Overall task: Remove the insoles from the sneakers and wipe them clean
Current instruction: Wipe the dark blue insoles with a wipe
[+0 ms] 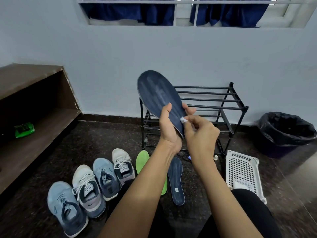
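Raised insole [158,95] is pointing toe-up, leaning left; left hand [169,133] is gripping its heel, right hand [200,133] pinching white wipe [183,119] against it.

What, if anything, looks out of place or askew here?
The white perforated plastic basket beside the black metal shoe rack appears tipped, not upright. The four sneakers on the floor alternate blue, white, blue, white, pairs split.
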A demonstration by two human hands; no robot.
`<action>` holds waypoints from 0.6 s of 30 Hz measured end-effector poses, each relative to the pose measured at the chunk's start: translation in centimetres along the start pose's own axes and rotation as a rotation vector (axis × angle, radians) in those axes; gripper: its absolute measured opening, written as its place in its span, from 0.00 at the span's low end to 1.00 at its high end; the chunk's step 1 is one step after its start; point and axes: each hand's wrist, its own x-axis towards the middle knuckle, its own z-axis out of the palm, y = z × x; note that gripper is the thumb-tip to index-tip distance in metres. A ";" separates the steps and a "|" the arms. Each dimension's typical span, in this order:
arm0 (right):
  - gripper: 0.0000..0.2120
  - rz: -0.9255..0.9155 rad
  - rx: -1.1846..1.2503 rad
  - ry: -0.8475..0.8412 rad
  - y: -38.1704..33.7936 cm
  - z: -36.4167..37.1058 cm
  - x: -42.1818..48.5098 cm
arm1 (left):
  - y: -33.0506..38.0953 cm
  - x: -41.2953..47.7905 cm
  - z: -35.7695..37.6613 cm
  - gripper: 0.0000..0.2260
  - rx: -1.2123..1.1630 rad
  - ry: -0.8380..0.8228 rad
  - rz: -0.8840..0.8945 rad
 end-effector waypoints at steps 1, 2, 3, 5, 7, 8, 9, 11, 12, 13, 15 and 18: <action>0.03 -0.006 0.024 -0.029 -0.1 -0.1 -0.1 | 0.0 0.1 0.0 0.21 -0.006 0.010 0.000; 0.04 -0.019 0.054 -0.074 -0.4 -0.2 -0.3 | 0.1 0.3 -0.1 0.21 -0.017 0.020 -0.003; 0.05 -0.039 0.078 -0.124 -0.7 -0.3 -0.5 | 0.3 0.4 -0.1 0.21 -0.030 0.029 -0.005; 0.08 -0.080 0.083 -0.183 -1.1 -0.2 -0.8 | 0.5 0.5 -0.2 0.22 -0.037 0.051 -0.011; 0.07 -0.077 0.071 -0.167 -0.9 0.0 -0.5 | 0.4 0.3 -0.2 0.25 -0.011 0.051 -0.046; 0.06 -0.063 0.056 -0.135 -0.6 0.2 -0.3 | 0.3 0.2 -0.2 0.26 0.006 0.051 -0.062; 0.05 -0.044 0.032 -0.096 -0.3 0.3 -0.2 | 0.1 0.1 -0.1 0.26 0.017 0.053 -0.063; 0.03 -0.001 0.001 -0.032 0.3 0.4 0.1 | -0.1 0.0 0.1 0.23 0.015 0.061 -0.038; 0.03 0.010 0.012 -0.021 0.3 0.4 0.2 | 0.0 0.0 0.1 0.21 0.001 0.063 -0.027; 0.03 0.004 0.030 -0.030 0.1 0.3 0.1 | 0.1 0.1 0.0 0.20 -0.015 0.058 -0.022; 0.04 -0.037 0.078 -0.096 -0.5 0.1 -0.1 | 0.5 0.1 -0.3 0.23 -0.024 0.038 -0.025; 0.07 -0.065 0.130 -0.176 -1.5 0.0 -0.9 | 0.8 0.1 -0.5 0.32 -0.006 0.040 -0.061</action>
